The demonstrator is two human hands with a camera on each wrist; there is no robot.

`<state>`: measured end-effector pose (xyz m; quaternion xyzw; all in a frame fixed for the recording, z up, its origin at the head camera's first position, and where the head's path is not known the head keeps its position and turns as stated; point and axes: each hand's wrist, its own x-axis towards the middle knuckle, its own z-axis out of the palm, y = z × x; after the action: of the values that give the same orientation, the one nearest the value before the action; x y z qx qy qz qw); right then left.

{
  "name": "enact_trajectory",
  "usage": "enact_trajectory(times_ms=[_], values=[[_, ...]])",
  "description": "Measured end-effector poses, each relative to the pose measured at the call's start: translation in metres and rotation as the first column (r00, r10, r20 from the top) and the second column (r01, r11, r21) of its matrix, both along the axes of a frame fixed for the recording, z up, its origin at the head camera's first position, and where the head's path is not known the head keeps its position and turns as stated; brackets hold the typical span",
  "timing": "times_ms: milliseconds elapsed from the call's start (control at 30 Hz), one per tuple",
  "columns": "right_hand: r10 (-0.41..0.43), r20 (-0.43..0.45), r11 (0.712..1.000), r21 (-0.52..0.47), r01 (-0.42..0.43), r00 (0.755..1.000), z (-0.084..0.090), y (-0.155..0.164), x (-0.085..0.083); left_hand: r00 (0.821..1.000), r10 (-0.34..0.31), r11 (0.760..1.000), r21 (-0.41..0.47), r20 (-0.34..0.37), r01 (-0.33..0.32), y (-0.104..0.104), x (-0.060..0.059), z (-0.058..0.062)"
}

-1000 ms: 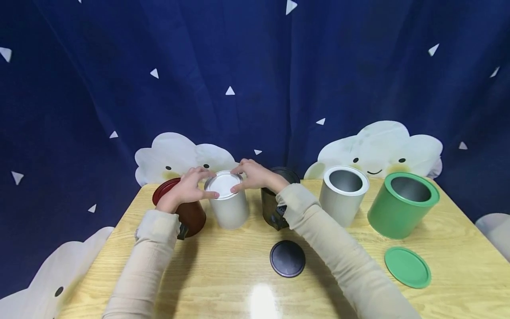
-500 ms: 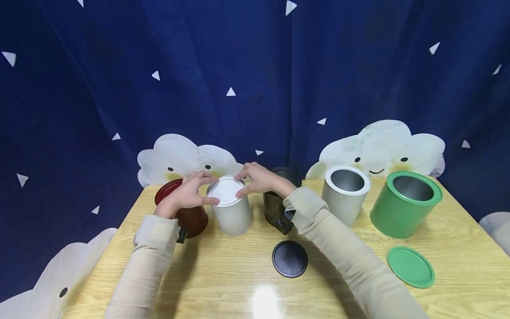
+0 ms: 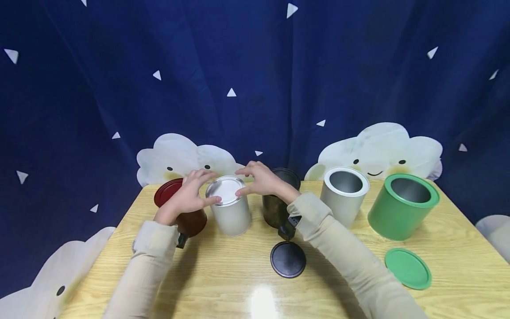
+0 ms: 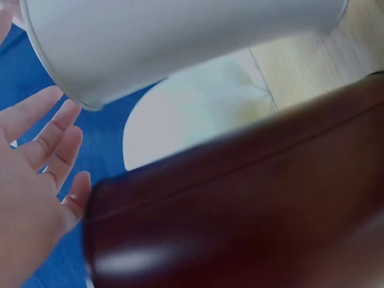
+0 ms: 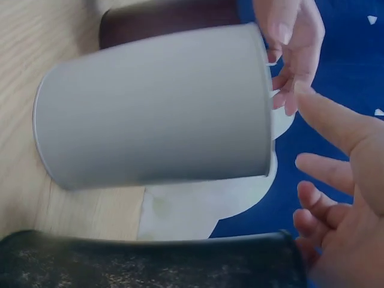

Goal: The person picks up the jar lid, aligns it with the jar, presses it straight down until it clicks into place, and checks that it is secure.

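A white can (image 3: 232,219) stands upright on the table, its white lid (image 3: 226,191) seated on top. My left hand (image 3: 190,195) hovers over the left side of that lid, fingers spread and thumb extended. On the other side my right hand (image 3: 263,179) is held with loosely bent fingers and its thumb by the lid's right rim. Neither hand grips anything; whether a fingertip touches the lid is hard to tell. Beneath the left hand stands a dark red can (image 3: 192,219) with a red top. A black can (image 3: 275,210) stands beneath the right hand, partly hidden by the forearm.
A black lid (image 3: 288,259) lies flat in front of the black can. Farther right are an uncovered white can (image 3: 340,206) and an uncovered green can (image 3: 394,217). The green lid (image 3: 408,268) lies before them. A blue curtain (image 3: 255,79) hangs behind the table.
The lidded white can has shifted slightly toward me. My fingers, earlier at the lid's rim on both sides, have loosened and spread a little away from it.
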<state>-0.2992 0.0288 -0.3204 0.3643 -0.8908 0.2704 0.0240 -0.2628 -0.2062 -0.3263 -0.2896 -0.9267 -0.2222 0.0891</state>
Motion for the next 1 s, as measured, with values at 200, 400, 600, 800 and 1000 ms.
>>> enact_trajectory(times_ms=[200,400,600,800,1000], values=[[-0.035,0.01,0.997,-0.068,0.035,0.999,0.004,0.011,0.012,0.995,-0.038,0.988,0.147,-0.087,0.05,0.006,0.011,-0.001],[-0.055,-0.009,0.992,-0.117,0.054,0.998,0.005,0.026,0.028,0.98,-0.056,0.948,0.298,-0.193,0.113,0.017,0.025,-0.01],[-0.068,-0.036,0.985,-0.164,0.061,0.997,0.004,0.04,0.043,0.981,-0.073,0.924,0.358,-0.182,0.135,0.031,0.041,-0.017],[-0.074,-0.065,0.974,-0.219,0.058,0.995,0.008,0.055,0.051,0.98,-0.091,0.912,0.38,-0.175,0.152,0.044,0.048,-0.019],[-0.068,-0.051,0.964,-0.259,0.052,0.996,0.005,0.07,0.059,0.98,-0.126,0.909,0.377,-0.157,0.177,0.049,0.056,-0.027]])
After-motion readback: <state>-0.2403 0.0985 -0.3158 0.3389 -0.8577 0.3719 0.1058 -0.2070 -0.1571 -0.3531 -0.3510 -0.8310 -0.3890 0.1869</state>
